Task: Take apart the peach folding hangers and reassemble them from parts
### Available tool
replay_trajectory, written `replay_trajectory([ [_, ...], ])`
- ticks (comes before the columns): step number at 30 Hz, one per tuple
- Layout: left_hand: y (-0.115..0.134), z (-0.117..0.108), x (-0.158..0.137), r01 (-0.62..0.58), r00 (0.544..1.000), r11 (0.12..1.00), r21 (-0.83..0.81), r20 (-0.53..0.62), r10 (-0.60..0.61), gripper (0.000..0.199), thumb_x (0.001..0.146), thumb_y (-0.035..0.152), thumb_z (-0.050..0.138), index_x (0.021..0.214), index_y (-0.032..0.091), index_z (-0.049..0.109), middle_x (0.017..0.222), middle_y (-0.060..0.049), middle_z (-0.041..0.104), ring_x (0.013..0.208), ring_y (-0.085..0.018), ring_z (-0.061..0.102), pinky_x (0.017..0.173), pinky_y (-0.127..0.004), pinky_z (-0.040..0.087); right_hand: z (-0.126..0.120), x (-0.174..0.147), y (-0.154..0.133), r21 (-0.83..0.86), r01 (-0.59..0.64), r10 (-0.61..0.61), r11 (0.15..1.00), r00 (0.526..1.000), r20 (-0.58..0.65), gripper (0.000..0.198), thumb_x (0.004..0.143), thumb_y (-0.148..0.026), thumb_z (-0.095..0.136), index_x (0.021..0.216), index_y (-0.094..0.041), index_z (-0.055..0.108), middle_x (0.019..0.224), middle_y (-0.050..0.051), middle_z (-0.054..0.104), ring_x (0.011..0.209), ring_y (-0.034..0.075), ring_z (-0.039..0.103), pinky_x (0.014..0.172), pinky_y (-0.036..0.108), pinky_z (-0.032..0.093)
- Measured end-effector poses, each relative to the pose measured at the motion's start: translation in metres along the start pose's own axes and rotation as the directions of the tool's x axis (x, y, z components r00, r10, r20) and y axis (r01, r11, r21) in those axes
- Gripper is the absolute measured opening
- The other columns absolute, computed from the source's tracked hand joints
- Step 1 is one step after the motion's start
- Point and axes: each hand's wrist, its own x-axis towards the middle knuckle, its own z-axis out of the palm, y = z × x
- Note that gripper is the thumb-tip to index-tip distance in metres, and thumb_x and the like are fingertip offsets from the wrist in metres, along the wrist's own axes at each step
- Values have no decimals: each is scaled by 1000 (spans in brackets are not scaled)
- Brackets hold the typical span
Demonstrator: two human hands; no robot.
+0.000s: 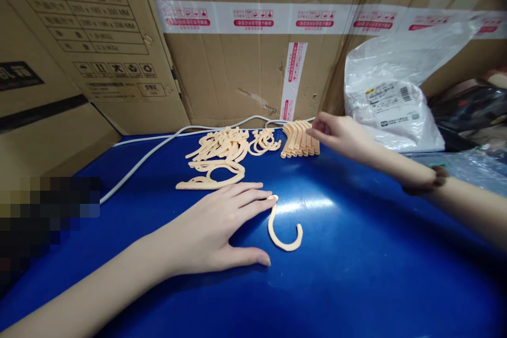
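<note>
A cream plastic hanger hook (285,245) lies flat on the blue table, its curve towards me. My left hand (214,227) rests palm down beside it, fingers stretched out and thumb apart. One fingertip touches the small end of the hook. Farther back, my right hand (336,134) reaches to the right end of a row of curved cream hanger arms (297,140). Its fingers are bent and closed at the outermost pieces; whether they grip one is hidden.
Behind my left hand are a folded cream hanger (209,185), a heap of hanger parts (222,142) and several loose hooks (263,141). A white cable (146,158) runs along the back. Cardboard boxes (237,74) wall the table; a white plastic bag (392,105) stands at right.
</note>
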Motion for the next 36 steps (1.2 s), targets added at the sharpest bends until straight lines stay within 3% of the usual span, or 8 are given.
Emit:
replay_trajectory([
  [3,0,0,0,-27,1000,1000,-5,-12,27,60,86,53,57,135,20,50,140,-7,54,133,-27,44,110,-49,37,13,23,32,123,-227,222,966,973,59,21,83,-40,59,84,-20,54,76,4,63,66,19,56,58,29,35],
  [8,0,0,-2,-82,995,997,0,-59,81,46,86,13,45,130,20,54,133,-4,59,128,-21,48,111,-43,36,30,32,47,242,-327,292,913,941,171,23,80,-40,63,79,-20,50,65,1,61,52,13,51,53,28,40],
  [16,-1,0,-1,-119,990,993,-18,-82,117,46,83,9,44,127,20,56,127,-4,62,122,-21,51,107,-41,40,26,30,40,341,-386,331,857,920,211,17,81,-27,64,75,-20,50,61,-2,60,47,9,48,48,24,39],
  [21,-1,0,0,-139,986,990,-29,-101,135,45,83,8,45,124,20,58,124,-4,64,119,-21,53,105,-39,42,24,30,43,301,-403,381,864,915,131,11,76,-22,62,76,-21,52,52,-4,54,49,13,52,50,27,39],
  [25,0,-2,-1,-156,983,987,-29,-107,152,44,82,7,44,122,19,59,121,-4,66,117,-21,55,103,-38,44,18,27,45,286,-387,392,876,919,42,8,77,-24,58,79,-22,51,61,1,59,56,17,55,55,30,42],
  [28,1,-2,-1,-178,978,984,-24,-114,175,42,82,7,45,120,19,60,118,-5,67,115,-21,56,100,-37,46,6,16,34,312,-273,286,910,958,3,10,80,-26,55,87,-22,50,70,2,63,62,18,58,56,30,43],
  [31,2,-2,-1,-183,976,983,-16,-119,180,42,82,7,45,120,19,60,119,-6,66,114,-21,57,99,-38,47,-5,-5,10,299,50,-45,953,999,-22,17,82,-26,53,97,-22,47,74,2,66,65,18,60,57,29,43],
  [36,1,-1,-1,-143,980,989,35,-136,147,40,88,9,43,122,21,59,123,-7,62,116,-22,55,103,-41,43,-8,-41,-34,69,357,-363,932,922,137,20,85,-22,52,105,-20,47,86,4,67,72,18,63,64,29,44],
])
